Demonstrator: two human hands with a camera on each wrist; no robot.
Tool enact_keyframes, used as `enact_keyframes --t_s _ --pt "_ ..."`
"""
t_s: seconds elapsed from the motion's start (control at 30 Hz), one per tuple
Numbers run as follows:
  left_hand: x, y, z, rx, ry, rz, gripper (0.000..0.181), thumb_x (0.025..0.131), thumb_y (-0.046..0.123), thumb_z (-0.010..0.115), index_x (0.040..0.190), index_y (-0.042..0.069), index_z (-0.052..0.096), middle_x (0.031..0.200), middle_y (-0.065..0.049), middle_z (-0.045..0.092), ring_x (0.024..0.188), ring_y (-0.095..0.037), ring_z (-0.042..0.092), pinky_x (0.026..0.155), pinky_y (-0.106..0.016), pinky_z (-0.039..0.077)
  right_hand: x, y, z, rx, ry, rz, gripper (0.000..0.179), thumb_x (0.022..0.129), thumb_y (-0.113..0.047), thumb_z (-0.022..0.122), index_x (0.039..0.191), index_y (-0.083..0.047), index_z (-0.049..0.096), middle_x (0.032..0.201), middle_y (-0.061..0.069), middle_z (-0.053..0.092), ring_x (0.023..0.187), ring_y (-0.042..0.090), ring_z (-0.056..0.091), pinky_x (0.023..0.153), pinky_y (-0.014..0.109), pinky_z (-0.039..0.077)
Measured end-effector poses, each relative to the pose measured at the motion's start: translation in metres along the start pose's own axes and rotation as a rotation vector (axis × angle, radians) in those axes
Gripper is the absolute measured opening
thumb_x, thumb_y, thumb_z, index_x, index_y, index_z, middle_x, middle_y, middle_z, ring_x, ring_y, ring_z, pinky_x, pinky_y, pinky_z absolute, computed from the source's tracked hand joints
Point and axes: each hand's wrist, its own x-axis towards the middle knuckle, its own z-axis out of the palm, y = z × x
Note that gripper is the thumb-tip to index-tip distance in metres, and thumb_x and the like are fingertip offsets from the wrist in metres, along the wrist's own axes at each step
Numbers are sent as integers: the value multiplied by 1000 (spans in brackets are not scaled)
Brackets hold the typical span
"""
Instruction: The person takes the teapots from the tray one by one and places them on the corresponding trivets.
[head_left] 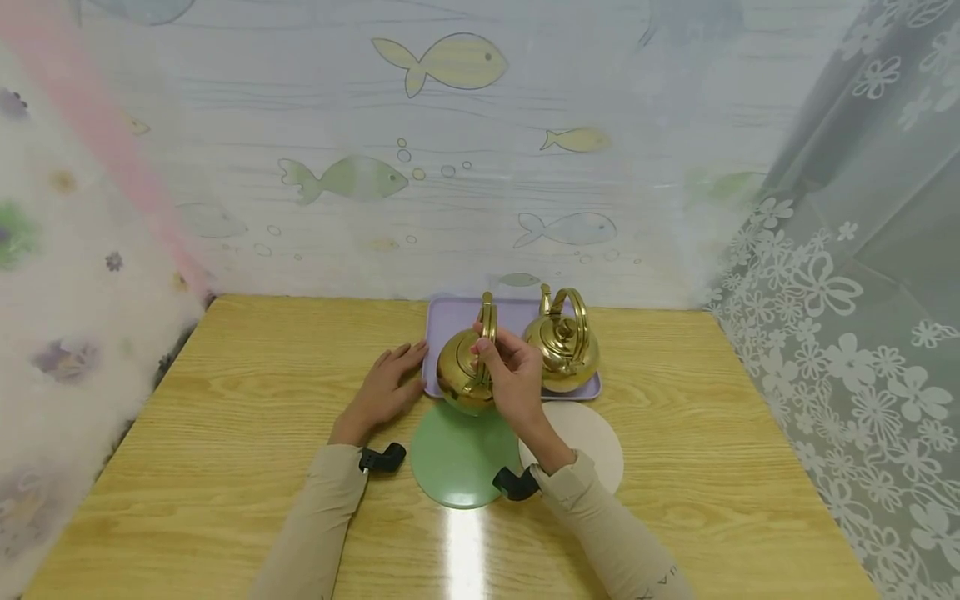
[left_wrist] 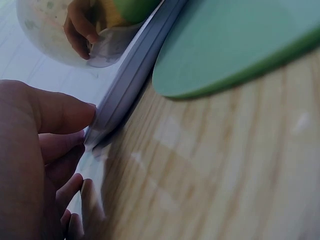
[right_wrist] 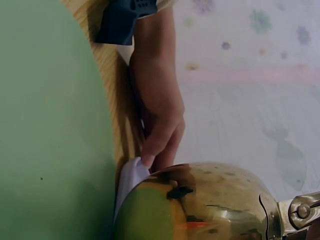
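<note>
My right hand [head_left: 516, 379] grips the upright handle of a shiny gold teapot [head_left: 459, 367]. In the head view this teapot overlaps the front rim of a lilac tray [head_left: 450, 304] and the back of a green round mat [head_left: 461, 458]; whether its base is raised, I cannot tell. My left hand [head_left: 386, 387] lies at the tray's left edge, thumb and fingertips touching the rim [left_wrist: 112, 107], fingers fairly straight. A second gold teapot [head_left: 562, 346] stands on the tray's right side, its handle up. The held teapot's body [right_wrist: 210, 200] fills the bottom of the right wrist view.
A cream round mat [head_left: 592, 442] lies right of the green one, partly behind my right wrist. All stands on a wood-grain table [head_left: 247, 400]. Behind it hangs a fish-print curtain [head_left: 337, 100]; a lace curtain [head_left: 855, 358] borders the right side.
</note>
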Motion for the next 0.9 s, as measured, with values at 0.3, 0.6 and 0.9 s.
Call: enact_keyframes --t_s 0.3,0.6,0.9 --pt "2 0 1 4 9 4 60 97 22 58 152 1 45 158 -16 44 149 -43 32 125 -59 12 -5 -4 3 -8 -5 28 31 101 2 57 122 24 59 87 6 69 80 12 65 69 21 58" --pt "1 -1 2 23 11 -2 60 97 20 57 152 0 45 157 -16 44 148 -44 32 124 -60 13 -10 -6 8 -37 -10 27 28 100 3 57 121 22 62 87 11 69 79 10 66 69 22 59" --pt "2 -4 2 17 -1 -5 60 98 22 57 153 3 44 159 -13 42 150 -42 30 126 -58 10 -13 -6 6 -66 -18 32 29 100 3 57 121 22 61 88 37 62 73 12 64 67 22 58"
